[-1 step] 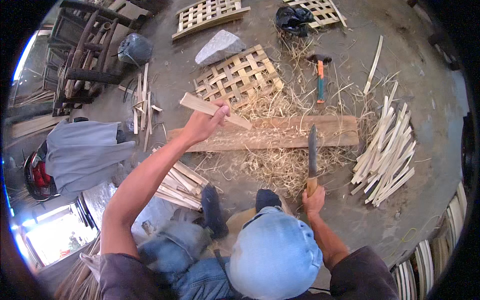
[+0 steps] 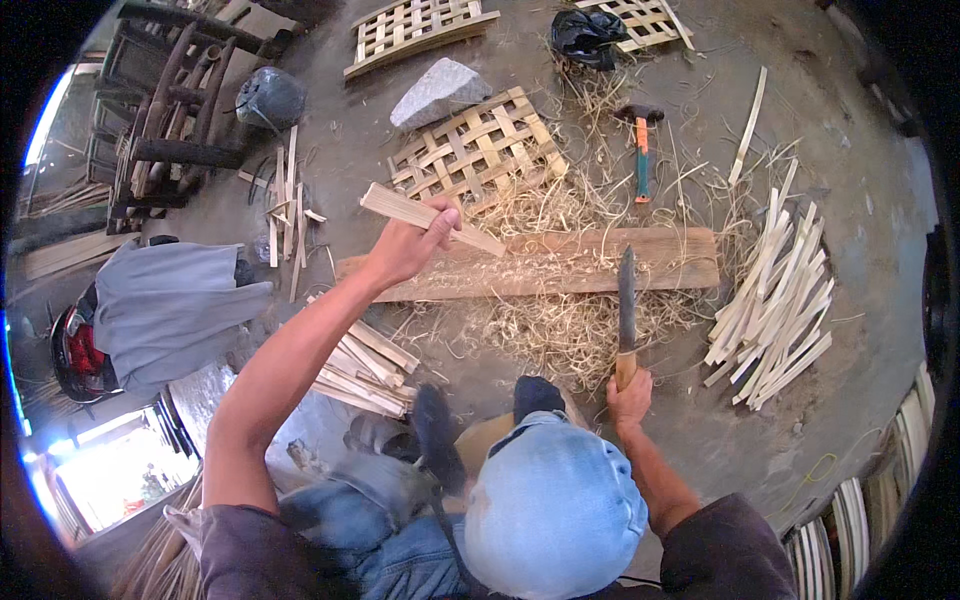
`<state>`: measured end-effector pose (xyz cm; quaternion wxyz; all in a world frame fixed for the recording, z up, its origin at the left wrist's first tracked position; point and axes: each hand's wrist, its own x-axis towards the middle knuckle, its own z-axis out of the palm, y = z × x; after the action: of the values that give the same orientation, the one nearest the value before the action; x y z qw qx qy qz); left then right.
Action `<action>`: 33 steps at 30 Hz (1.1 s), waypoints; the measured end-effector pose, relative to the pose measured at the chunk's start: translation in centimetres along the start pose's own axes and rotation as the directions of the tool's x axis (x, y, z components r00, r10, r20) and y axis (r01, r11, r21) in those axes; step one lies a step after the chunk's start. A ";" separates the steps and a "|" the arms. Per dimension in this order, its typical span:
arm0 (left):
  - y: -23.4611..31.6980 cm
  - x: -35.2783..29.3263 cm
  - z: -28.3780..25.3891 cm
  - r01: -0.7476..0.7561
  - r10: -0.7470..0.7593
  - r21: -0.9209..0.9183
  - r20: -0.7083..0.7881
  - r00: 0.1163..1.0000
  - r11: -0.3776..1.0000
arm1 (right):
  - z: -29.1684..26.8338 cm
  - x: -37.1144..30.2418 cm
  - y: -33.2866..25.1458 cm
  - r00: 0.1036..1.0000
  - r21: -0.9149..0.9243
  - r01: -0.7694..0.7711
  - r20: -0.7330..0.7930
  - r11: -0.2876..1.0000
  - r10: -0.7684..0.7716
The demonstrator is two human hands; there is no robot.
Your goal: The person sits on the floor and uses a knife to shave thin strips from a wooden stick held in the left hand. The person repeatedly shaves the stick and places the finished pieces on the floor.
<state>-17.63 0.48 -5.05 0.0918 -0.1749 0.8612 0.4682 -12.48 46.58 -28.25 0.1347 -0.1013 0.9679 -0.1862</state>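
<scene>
My left hand (image 2: 418, 243) is closed around a flat strip of pale wood or bamboo (image 2: 388, 206), held slanting above the left part of a brown plank (image 2: 695, 255). The fingers' undersides are hidden. Over on the right, my right hand (image 2: 629, 398) grips the wooden handle of a long-bladed knife (image 2: 627, 305). Its blade points away from me, the tip over the plank, apart from the strip. Curly shavings (image 2: 570, 350) cover the floor around the plank and partly its top. Beyond it lies a woven lattice panel (image 2: 480, 145), its near edge among shavings.
Cut strips (image 2: 770, 310) lie heaped at right; another bundle (image 2: 365, 360) sits left of my feet. Farther off are a hammer (image 2: 641, 155), a pale stone (image 2: 440, 92), a black plastic bag (image 2: 587, 40) and another lattice panel (image 2: 420, 32). Grey cloth (image 2: 175, 310) hangs at left.
</scene>
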 end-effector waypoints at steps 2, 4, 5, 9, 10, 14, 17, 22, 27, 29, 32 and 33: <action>-0.1 -0.1 0.0 0.001 -0.001 -0.005 -0.004 1.000 1.000 | -0.1 0.0 -0.2 1.000 0.005 -0.005 0.017 1.000 0.005; -0.5 -0.5 0.3 -0.032 0.032 -0.013 -0.019 0.999 0.999 | 0.0 0.1 -0.2 1.000 0.010 -0.014 0.026 1.000 0.014; -0.3 -0.4 0.5 -0.022 0.022 0.026 -0.016 1.000 0.999 | 0.2 0.4 0.1 1.000 0.012 0.007 0.006 1.000 -0.007; 0.4 -1.1 1.6 -0.036 0.040 0.089 -0.038 0.998 0.995 | 0.1 0.4 0.6 1.000 0.017 -0.009 0.003 1.000 0.009; 0.6 -0.9 1.7 -0.054 0.058 0.079 -0.051 0.997 0.995 | 0.4 1.1 0.4 1.000 0.042 -0.002 -0.004 0.999 0.002; -0.4 -1.2 1.7 -0.056 0.059 0.047 -0.061 0.996 0.997 | -0.6 1.6 -1.1 0.999 0.053 0.022 -0.046 0.998 -0.019; -1.5 0.3 1.9 -0.066 0.074 0.080 -0.091 0.993 0.995 | -0.2 1.3 0.1 0.999 0.024 0.022 -0.042 0.999 -0.021; -0.7 1.9 1.6 -0.120 0.112 -0.043 -0.166 0.980 0.992 | -0.1 1.4 -0.1 1.000 0.050 0.009 -0.020 0.999 -0.008; 0.2 3.3 2.1 -0.143 0.150 0.055 -0.156 0.976 0.988 | 0.6 0.8 -0.1 1.000 0.026 -0.006 -0.012 1.000 0.006; 1.3 3.3 2.7 -0.206 0.220 0.113 -0.133 0.966 0.972 | 0.4 0.8 -0.5 0.998 0.031 -0.045 0.036 0.998 0.044; 2.8 3.3 4.6 -0.189 0.197 0.103 -0.084 0.977 0.977 | -0.3 1.2 -0.6 1.000 0.039 -0.009 0.013 0.999 0.008; 3.0 3.5 4.8 -0.210 0.220 0.142 -0.057 0.974 0.967 | -0.1 1.1 -0.5 1.000 0.031 0.002 -0.006 1.000 -0.002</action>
<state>-22.01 5.29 -6.44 0.0207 -0.0909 0.9075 0.4096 -13.48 45.93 -28.20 0.1334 -0.0996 0.9652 -0.2018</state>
